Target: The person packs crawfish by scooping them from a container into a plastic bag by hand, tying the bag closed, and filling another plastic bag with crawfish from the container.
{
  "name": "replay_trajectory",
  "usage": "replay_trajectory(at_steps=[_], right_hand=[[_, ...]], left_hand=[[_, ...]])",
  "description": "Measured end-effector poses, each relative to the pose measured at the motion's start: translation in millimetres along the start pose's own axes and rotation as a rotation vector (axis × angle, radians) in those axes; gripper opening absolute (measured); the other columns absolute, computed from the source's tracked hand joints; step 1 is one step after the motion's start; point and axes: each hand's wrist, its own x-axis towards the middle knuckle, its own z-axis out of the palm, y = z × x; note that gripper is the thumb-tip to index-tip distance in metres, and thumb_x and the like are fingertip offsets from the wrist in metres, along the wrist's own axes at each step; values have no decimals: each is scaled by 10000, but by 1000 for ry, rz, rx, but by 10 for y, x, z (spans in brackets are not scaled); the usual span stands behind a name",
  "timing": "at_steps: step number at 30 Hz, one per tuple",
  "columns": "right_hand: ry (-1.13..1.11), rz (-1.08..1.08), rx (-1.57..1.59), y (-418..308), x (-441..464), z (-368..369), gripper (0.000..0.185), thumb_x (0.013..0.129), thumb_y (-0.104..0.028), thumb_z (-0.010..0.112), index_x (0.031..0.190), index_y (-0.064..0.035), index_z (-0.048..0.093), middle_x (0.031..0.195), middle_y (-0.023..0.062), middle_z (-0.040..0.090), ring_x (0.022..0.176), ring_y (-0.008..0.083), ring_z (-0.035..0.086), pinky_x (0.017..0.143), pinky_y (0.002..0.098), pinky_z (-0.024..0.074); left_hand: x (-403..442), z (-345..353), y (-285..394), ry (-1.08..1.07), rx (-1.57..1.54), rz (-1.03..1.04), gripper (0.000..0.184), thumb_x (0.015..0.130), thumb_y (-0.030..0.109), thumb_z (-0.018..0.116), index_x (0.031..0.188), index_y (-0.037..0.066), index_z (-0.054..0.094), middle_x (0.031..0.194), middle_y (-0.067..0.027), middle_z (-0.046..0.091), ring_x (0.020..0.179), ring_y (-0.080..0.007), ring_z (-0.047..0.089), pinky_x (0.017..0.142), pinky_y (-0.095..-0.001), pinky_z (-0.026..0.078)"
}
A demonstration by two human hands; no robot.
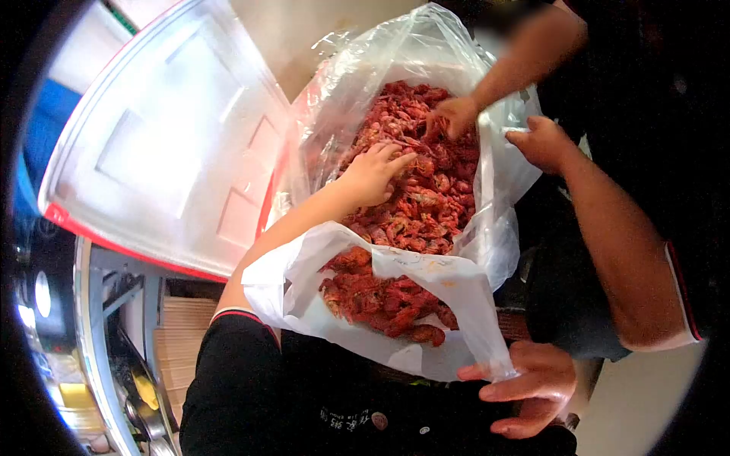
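My left hand [378, 175] reaches over the heap of red cooked crayfish [430, 201], its fingers stretched out on top of them. My right hand [532, 391] pinches the edge of a white plastic bag [487, 319] near my body. The bag's mouth gapes, and several crayfish [388, 304] lie inside it. My left forearm passes behind the bag's far left edge. The large heap sits in a clear plastic liner [334, 99] within a box, most of whose walls are hidden by the liner.
A large white lid [167, 144] with a red rim stands raised at left. Across from me, a co-worker's hand [454, 118] reaches into the crayfish; the other hand [541, 144] grips the liner's edge. Metal shelving [91, 304] is at far left.
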Motion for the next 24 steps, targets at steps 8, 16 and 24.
replay_trajectory(at_steps=[8, 16, 24], right_hand=[[28, -123, -99, 139, 39, -10, 395, 665, -212, 758, 1000, -44, 631, 1006, 210, 646, 569, 159, 534, 500, 254, 405], [85, -135, -136, 152, 74, 85, 388, 657, -182, 749, 994, -30, 629, 977, 222, 649, 628, 195, 604, 533, 272, 472], [328, 120, -39, 142, 67, 58, 365, 739, -101, 679, 1073, 5, 580, 1183, 200, 555, 971, 243, 586, 814, 331, 456]], left_hand=[[89, 25, -102, -149, -45, -92, 331, 724, 25, 542, 1051, 65, 512, 1036, -164, 524, 955, -349, 500, 802, -407, 453], [262, 240, 504, -352, -167, 16, 287, 779, 168, 599, 1000, 6, 515, 924, -174, 556, 904, -346, 567, 758, -438, 482], [181, -613, 484, -49, -655, -393, 395, 793, 246, 646, 1122, 39, 575, 995, -124, 634, 861, -221, 600, 765, -345, 472]])
